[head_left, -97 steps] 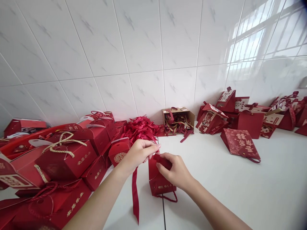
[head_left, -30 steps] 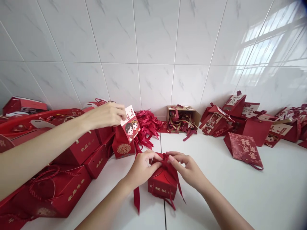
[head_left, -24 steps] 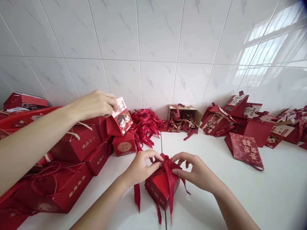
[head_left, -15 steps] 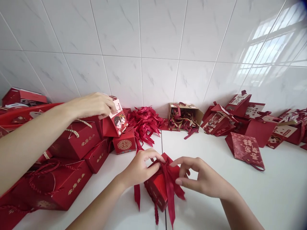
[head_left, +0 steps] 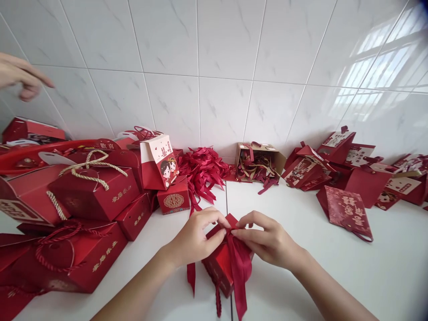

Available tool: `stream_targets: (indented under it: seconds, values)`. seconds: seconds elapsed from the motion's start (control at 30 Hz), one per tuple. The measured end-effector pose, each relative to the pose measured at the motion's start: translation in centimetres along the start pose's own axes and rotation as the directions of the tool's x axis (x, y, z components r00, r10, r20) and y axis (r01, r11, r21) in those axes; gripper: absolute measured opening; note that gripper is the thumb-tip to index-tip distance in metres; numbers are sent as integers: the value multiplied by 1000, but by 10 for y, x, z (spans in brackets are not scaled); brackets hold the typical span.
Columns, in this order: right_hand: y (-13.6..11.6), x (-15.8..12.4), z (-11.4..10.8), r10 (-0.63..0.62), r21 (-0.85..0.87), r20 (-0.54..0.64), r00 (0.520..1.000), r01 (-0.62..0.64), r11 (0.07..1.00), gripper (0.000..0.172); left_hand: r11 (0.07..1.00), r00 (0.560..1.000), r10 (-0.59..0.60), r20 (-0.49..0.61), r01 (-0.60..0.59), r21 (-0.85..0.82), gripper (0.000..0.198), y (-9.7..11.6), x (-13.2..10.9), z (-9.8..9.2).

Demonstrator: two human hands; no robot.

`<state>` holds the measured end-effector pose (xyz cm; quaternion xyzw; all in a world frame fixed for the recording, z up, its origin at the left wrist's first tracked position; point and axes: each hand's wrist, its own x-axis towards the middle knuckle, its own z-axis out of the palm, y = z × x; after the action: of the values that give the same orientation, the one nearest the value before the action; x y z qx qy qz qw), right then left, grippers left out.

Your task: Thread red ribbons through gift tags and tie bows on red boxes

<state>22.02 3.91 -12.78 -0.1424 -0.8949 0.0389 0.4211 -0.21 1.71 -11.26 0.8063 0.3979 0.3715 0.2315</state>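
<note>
Bright even daylight, window glare on the wall tiles (head_left: 377, 62) at right, soft shadows, wide-angle bending at edges

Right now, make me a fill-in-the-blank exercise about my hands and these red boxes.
1. The left hand and the right hand both pinch a dark red satin ____ on top of the small red cardboard gift box.
2. The open brown cardboard carton stands against the white tiled ____.
3. The red-and-white paper bag printed with a cartoon couple sits ____ of the loose heap of red ribbons.
Missing words: ribbon; wall; left.
</note>
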Motion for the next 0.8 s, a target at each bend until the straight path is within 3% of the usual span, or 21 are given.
stream_targets:
  seconds: [0.17, 0.5, 0.8]
  values:
    - [-1, -5, 1, -55, -66, 15, 998, 56, 996, 43, 996, 998, 61, -28, -59, 74, 13, -1, -1, 1]
    - [-1, -13, 1, 83, 151, 203, 976, -115, 982, 53, 962, 978, 143, -151, -102, 254, 14, -10, 3, 0]
    - [3, -15, 8, 110, 308, 191, 975, -166, 937, 46, 978, 1000, 18, 25, -23, 207, 21, -1, 0, -4]
